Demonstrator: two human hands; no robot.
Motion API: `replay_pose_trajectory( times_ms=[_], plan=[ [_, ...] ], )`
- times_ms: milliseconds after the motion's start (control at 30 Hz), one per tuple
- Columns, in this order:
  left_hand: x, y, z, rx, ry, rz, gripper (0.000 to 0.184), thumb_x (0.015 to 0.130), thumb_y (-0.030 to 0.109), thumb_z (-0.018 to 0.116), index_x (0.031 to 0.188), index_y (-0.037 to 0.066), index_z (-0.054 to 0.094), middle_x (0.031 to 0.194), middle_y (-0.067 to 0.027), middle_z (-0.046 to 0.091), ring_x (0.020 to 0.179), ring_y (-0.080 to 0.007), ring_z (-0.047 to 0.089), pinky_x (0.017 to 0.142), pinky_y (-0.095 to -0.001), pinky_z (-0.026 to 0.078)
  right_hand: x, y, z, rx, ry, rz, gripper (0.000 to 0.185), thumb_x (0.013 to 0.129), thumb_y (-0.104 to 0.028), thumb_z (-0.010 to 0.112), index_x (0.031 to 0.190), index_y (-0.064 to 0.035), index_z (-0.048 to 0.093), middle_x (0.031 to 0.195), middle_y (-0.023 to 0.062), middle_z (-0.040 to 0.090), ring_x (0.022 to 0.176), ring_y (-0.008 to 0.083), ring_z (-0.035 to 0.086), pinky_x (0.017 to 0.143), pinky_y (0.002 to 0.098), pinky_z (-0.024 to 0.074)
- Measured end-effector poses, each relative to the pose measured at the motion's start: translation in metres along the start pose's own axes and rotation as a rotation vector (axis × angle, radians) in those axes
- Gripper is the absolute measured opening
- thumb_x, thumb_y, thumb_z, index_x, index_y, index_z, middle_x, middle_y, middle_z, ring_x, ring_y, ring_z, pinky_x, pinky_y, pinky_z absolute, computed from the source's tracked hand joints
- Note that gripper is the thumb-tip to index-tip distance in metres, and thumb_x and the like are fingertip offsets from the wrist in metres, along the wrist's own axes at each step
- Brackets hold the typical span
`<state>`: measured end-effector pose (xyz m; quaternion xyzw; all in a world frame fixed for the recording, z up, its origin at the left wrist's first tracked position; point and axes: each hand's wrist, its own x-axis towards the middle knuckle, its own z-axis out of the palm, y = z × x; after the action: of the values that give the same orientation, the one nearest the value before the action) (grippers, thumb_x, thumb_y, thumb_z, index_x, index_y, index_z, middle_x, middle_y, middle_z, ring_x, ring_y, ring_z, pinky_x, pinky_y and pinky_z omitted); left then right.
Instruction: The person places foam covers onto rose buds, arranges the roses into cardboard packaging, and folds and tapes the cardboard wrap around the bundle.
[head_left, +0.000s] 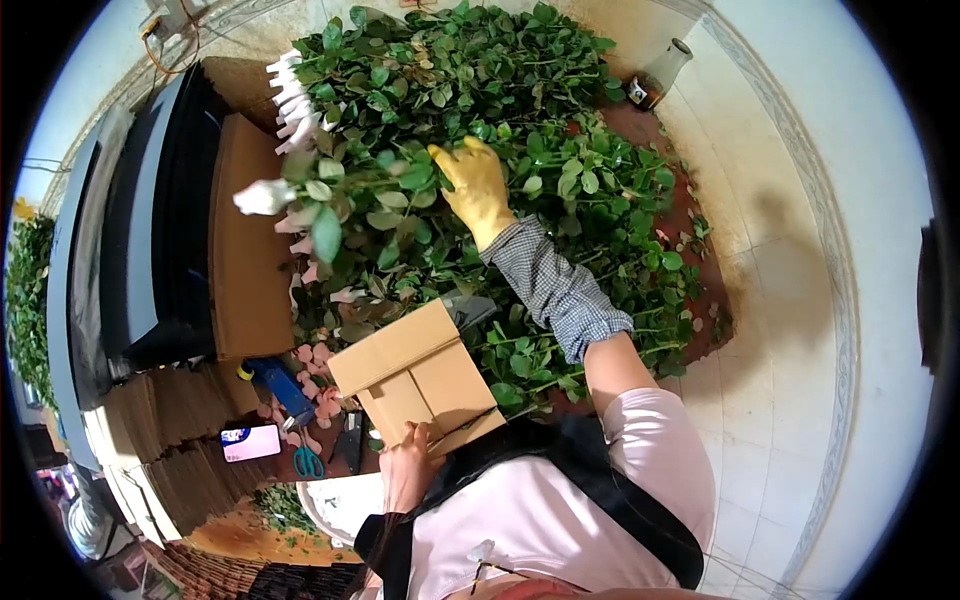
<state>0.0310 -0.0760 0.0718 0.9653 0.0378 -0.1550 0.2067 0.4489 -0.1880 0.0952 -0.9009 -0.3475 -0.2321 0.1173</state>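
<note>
My right hand [475, 190], in a yellow glove, reaches over the pile of leafy rose stems [450, 80]. Its fingers are bent around a stem whose white bloom [265, 197] points left. My left hand [406, 468] is bare and rests at the near edge of a folded cardboard piece [415, 380]. Its fingers are curled against the cardboard. More white and pale pink blooms [295, 105] line the left edge of the pile.
Teal-handled scissors [308, 462], a phone [250, 443], a blue tool [282, 388] and pink petals [325, 400] lie left of the cardboard. Stacked cardboard [195, 450] stands farther left. A glass bottle [660, 75] is at the back right.
</note>
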Motion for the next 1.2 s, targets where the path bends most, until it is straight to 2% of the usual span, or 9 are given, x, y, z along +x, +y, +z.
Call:
replay_pose_trajectory(
  times_ms=[167, 267, 367, 500, 800, 900, 967, 1100, 1200],
  plan=[
    [-0.001, 0.004, -0.005, -0.031, 0.032, 0.008, 0.06, 0.066, 0.021, 0.089, 0.115, 0.003, 0.058, 0.111, -0.0174, 0.067, 0.079, -0.0322, 0.073, 0.068, -0.0393, 0.058, 0.008, -0.002, -0.001, -0.024, 0.265, -0.165, 0.045, 0.084, -0.004, 0.063, 0.126, -0.0174, 0.064, 0.111, 0.0072, 0.068, 0.109, 0.0251, 0.064, 0.108, 0.0435, 0.0423],
    [-0.003, 0.005, -0.005, -0.017, 0.019, -0.006, 0.058, 0.067, 0.021, 0.088, 0.113, 0.004, 0.058, 0.109, -0.0169, 0.068, 0.079, -0.0314, 0.073, 0.067, -0.039, 0.058, -0.012, 0.009, 0.021, -0.278, -0.193, 0.082, 0.036, 0.084, -0.009, 0.063, 0.119, -0.015, 0.066, 0.116, 0.0058, 0.068, 0.111, 0.0238, 0.063, 0.102, 0.0411, 0.0444],
    [-0.005, -0.001, 0.005, -0.029, 0.122, 0.046, 0.057, 0.067, 0.022, 0.088, 0.112, 0.005, 0.058, 0.108, -0.0152, 0.069, 0.078, -0.0294, 0.073, 0.066, -0.0382, 0.058, -0.034, -0.013, -0.009, -0.037, 0.276, 0.025, 0.029, 0.084, -0.007, 0.064, 0.112, -0.0114, 0.067, 0.095, 0.0048, 0.071, 0.095, 0.024, 0.068, 0.086, 0.0371, 0.0527],
    [-0.005, 0.0, 0.004, 0.03, 0.088, 0.036, 0.059, 0.066, 0.028, 0.09, 0.111, 0.006, 0.059, 0.108, -0.0129, 0.07, 0.078, -0.0269, 0.073, 0.065, -0.0359, 0.058, -0.094, -0.012, 0.055, 0.019, -0.649, 0.218, 0.037, 0.092, -0.018, 0.063, 0.128, -0.0092, 0.064, 0.104, 0.0114, 0.073, 0.097, 0.03, 0.068, 0.089, 0.0416, 0.0537],
    [-0.004, 0.0, 0.005, 0.011, 0.073, 0.011, 0.06, 0.066, 0.029, 0.09, 0.112, 0.006, 0.059, 0.119, -0.0162, 0.069, 0.079, -0.0278, 0.074, 0.067, -0.0372, 0.058, -0.029, -0.008, 0.011, 0.228, 0.1, 0.052, 0.03, 0.09, -0.011, 0.067, 0.12, -0.009, 0.062, 0.083, 0.0114, 0.064, 0.08, 0.0288, 0.064, 0.072, 0.0438, 0.0542],
    [-0.005, -0.001, 0.008, 0.002, 0.061, -0.005, 0.059, 0.066, 0.027, 0.089, 0.111, 0.006, 0.059, 0.119, -0.0164, 0.069, 0.078, -0.0282, 0.074, 0.066, -0.0377, 0.058, -0.009, 0.042, 0.067, -0.127, 0.028, -0.095, 0.043, 0.092, -0.009, 0.063, 0.135, -0.0106, 0.058, 0.115, 0.0149, 0.068, 0.109, 0.0298, 0.064, 0.088, 0.0398, 0.0562],
    [-0.007, -0.002, 0.008, 0.012, 0.067, -0.005, 0.058, 0.065, 0.026, 0.089, 0.111, 0.006, 0.058, 0.117, -0.0164, 0.069, 0.079, -0.0283, 0.074, 0.066, -0.0377, 0.058, -0.017, 0.052, 0.082, -0.07, -0.551, 0.168, 0.047, 0.093, -0.015, 0.064, 0.139, -0.012, 0.055, 0.131, 0.0102, 0.064, 0.124, 0.0298, 0.057, 0.104, 0.0403, 0.0479],
    [-0.005, -0.004, 0.011, -0.019, 0.083, 0.009, 0.062, 0.065, 0.027, 0.089, 0.114, 0.006, 0.058, 0.116, -0.0161, 0.069, 0.079, -0.029, 0.073, 0.067, -0.038, 0.057, -0.018, 0.03, 0.08, -0.337, -0.667, 0.108, 0.034, 0.093, -0.011, 0.061, 0.128, -0.0115, 0.061, 0.101, 0.0088, 0.074, 0.091, 0.0289, 0.072, 0.071, 0.038, 0.0585],
    [-0.004, -0.006, 0.014, -0.007, 0.093, 0.012, 0.064, 0.065, 0.028, 0.089, 0.116, 0.006, 0.059, 0.118, -0.0169, 0.068, 0.079, -0.0294, 0.073, 0.068, -0.0384, 0.057, -0.056, -0.02, 0.052, -0.327, -0.605, 0.205, 0.048, 0.088, -0.012, 0.068, 0.134, -0.0114, 0.057, 0.103, 0.007, 0.072, 0.091, 0.0248, 0.072, 0.069, 0.0383, 0.057]
  ],
)
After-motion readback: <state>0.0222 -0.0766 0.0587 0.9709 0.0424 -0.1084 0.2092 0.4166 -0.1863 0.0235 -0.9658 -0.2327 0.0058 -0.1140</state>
